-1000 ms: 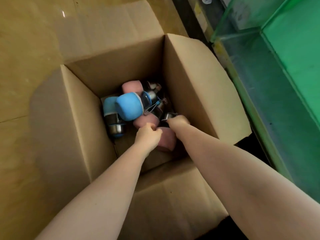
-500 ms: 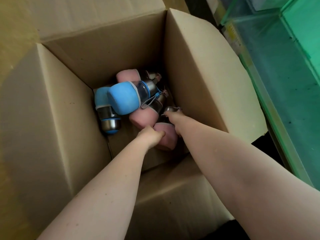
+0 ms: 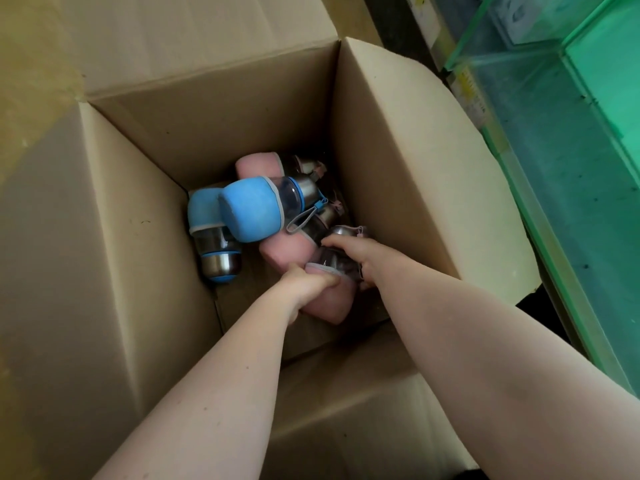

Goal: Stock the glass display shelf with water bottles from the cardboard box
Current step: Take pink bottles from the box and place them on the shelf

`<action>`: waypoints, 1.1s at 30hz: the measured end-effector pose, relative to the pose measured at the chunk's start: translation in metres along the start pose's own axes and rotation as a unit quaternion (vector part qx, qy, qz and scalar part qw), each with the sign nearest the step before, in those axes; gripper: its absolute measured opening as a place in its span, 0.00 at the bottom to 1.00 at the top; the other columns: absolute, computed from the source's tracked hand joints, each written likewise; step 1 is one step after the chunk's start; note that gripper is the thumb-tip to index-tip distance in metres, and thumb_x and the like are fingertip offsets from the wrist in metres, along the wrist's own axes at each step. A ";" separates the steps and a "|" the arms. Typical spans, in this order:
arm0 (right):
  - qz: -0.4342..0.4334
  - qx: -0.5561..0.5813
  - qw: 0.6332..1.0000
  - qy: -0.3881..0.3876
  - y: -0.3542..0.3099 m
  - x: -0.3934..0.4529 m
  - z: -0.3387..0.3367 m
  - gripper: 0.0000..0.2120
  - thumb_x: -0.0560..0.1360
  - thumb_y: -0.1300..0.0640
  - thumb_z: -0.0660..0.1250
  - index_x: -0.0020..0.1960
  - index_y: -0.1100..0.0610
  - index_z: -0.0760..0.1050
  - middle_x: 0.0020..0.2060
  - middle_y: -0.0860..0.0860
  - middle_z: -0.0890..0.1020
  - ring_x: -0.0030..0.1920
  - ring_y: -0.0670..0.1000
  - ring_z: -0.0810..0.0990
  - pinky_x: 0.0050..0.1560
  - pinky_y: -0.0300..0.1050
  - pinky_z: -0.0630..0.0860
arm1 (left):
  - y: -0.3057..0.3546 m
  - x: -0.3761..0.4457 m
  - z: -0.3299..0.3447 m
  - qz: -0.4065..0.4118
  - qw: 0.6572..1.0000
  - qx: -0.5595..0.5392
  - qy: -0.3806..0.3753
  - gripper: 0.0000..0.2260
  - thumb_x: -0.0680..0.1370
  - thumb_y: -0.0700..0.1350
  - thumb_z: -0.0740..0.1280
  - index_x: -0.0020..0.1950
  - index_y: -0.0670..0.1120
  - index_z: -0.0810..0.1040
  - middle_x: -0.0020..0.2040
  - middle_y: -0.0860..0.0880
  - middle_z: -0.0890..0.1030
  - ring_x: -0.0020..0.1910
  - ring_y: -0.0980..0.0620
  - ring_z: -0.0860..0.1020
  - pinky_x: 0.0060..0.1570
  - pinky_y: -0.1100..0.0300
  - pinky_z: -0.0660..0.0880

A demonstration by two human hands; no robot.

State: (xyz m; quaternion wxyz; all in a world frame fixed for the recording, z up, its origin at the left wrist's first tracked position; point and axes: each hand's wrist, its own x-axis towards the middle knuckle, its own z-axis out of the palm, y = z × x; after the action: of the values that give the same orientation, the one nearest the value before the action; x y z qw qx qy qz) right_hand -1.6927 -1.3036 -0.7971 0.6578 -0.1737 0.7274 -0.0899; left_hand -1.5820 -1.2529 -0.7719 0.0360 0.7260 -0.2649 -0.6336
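A pink bottle (image 3: 330, 299) is gripped by both hands, left (image 3: 306, 289) and right (image 3: 360, 258), at centre frame inside the box (image 3: 398, 161); blue bottles (image 3: 249, 213) are piled just above it.

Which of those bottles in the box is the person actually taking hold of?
The pink-sleeved bottle nearest them: left hand grips its sleeve, right hand its clear neck. The others lie untouched.

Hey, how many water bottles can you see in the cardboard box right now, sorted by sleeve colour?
Blue-sleeved bottles: 2, one lying on top, one with its steel cap toward the camera.
Pink-sleeved bottles: 3, one at the back, one in the middle, one gripped by both hands.
Total: 5 visible; others may be hidden underneath.
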 end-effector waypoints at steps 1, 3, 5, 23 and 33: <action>-0.003 -0.013 1.000 -0.004 -0.002 -0.003 -0.002 0.22 0.70 0.51 0.72 0.61 0.55 0.73 0.42 0.53 0.79 0.35 0.49 0.77 0.32 0.38 0.68 | 0.001 0.000 0.000 0.004 1.000 0.000 0.001 0.33 0.73 0.51 0.70 0.73 0.46 0.58 0.68 0.42 0.68 0.65 0.43 0.69 0.62 0.50 0.70; -0.009 -0.036 0.999 -0.008 -0.006 -0.012 -0.007 0.20 0.69 0.50 0.73 0.58 0.53 0.74 0.39 0.52 0.79 0.36 0.50 0.76 0.36 0.40 0.69 | 0.002 0.000 -0.001 0.012 1.000 0.003 0.008 0.37 0.70 0.53 0.72 0.73 0.46 0.58 0.67 0.43 0.68 0.65 0.43 0.69 0.62 0.48 0.71; -0.039 -0.039 0.998 -0.008 -0.007 -0.021 -0.009 0.20 0.68 0.51 0.74 0.57 0.54 0.73 0.40 0.51 0.79 0.37 0.49 0.76 0.35 0.40 0.69 | 0.003 -0.003 -0.002 0.017 1.000 0.019 0.016 0.42 0.66 0.57 0.74 0.73 0.48 0.57 0.68 0.43 0.67 0.65 0.43 0.69 0.62 0.48 0.71; -0.323 -0.004 0.946 -0.018 -0.051 -0.137 0.041 0.28 0.66 0.44 0.74 0.61 0.55 0.73 0.54 0.53 0.81 0.53 0.53 0.81 0.58 0.50 0.77 | 0.026 -0.096 -0.075 0.240 0.924 0.149 0.258 0.44 0.62 0.63 0.73 0.71 0.49 0.59 0.64 0.46 0.72 0.62 0.44 0.73 0.57 0.52 0.73; -0.428 -0.089 0.898 0.041 -0.123 -0.219 0.056 0.28 0.62 0.42 0.76 0.56 0.53 0.74 0.49 0.49 0.82 0.50 0.49 0.81 0.54 0.46 0.78 | 0.075 -0.154 -0.125 0.328 0.902 0.072 0.273 0.40 0.59 0.60 0.77 0.66 0.47 0.67 0.60 0.48 0.77 0.59 0.46 0.76 0.57 0.54 0.74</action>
State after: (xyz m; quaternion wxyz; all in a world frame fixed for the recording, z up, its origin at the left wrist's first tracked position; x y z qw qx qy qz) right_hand -1.6049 -1.3303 -0.5564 0.5069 -0.5228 0.6139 -0.3046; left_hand -1.4990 -1.2863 -0.5795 0.2602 0.7431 -0.5126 -0.3425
